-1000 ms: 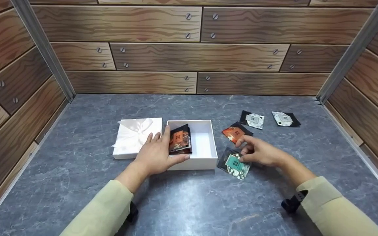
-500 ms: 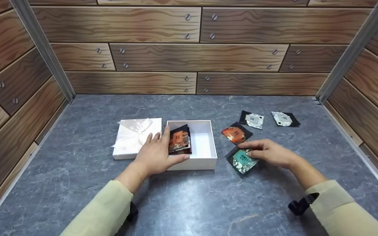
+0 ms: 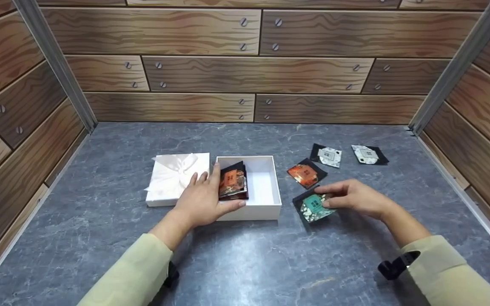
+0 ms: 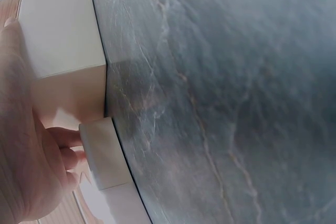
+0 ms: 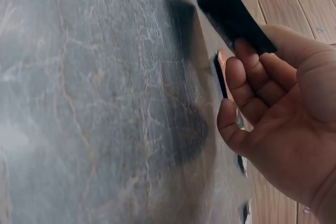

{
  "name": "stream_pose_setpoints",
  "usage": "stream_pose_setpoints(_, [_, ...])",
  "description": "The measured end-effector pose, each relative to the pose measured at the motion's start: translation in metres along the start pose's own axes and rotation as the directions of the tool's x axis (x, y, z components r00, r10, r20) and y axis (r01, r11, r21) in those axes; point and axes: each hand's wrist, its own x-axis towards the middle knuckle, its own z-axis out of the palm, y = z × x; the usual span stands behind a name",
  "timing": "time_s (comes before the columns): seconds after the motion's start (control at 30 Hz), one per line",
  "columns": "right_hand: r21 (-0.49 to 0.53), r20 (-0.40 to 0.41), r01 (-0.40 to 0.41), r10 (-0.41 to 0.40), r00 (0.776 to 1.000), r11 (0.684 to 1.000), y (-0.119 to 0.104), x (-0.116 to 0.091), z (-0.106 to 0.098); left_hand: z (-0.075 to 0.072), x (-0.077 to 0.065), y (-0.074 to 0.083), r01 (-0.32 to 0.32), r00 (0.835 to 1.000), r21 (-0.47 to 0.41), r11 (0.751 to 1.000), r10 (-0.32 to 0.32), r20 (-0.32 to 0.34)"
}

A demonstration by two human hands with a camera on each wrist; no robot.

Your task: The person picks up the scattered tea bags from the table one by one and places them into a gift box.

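My right hand pinches a square tea-bag-like sachet with a teal label between thumb and fingers, lifted off the table. In the right wrist view, its dark back shows beside the thumb and fingertips. My left hand rests at the left front corner of an open white box, thumb lying along the front rim and index finger along the left wall. Inside the box's left half lies a stack of dark sachets, an orange-labelled one on top. The box's front wall appears in the left wrist view.
A white lid with a ribbon bow sits left of the box, near my left fingers. Right of the box lie an orange sachet and two black-and-white sachets, one nearer and one farther right. Wood-patterned panels enclose the grey table.
My right hand has taken hold of the teal-labelled sachet, raised it from the table and drawn it slightly right. The left hand and the box stay where they were.
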Motion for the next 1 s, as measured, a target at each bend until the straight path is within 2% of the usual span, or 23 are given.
stream_pose_setpoints(0.27, [0.003, -0.113, 0.015, -0.014, 0.993, 1.000, -0.012, 0.001, -0.001, 0.000, 0.000, 0.000, 0.008, 1.000, 0.006, 1.000, -0.008, 0.011])
stream_pose_setpoints(0.5, [0.071, -0.212, 0.058, -0.042, 0.976, 0.996, -0.029, 0.009, 0.002, -0.001, -0.001, 0.001, 0.009, 1.000, -0.008, 1.000, -0.009, 0.009])
stream_pose_setpoints(0.8, [-0.053, -0.317, 0.074, -0.087, 0.945, 0.996, -0.063, 0.027, 0.009, 0.001, -0.001, -0.001, 0.016, 1.000, -0.008, 1.000, -0.016, 0.013])
stream_pose_setpoints(1.0, [-0.052, -0.322, 0.118, -0.128, 0.938, 0.992, -0.085, 0.047, 0.024, 0.002, 0.001, -0.001, 0.018, 1.000, -0.007, 1.000, -0.018, 0.020])
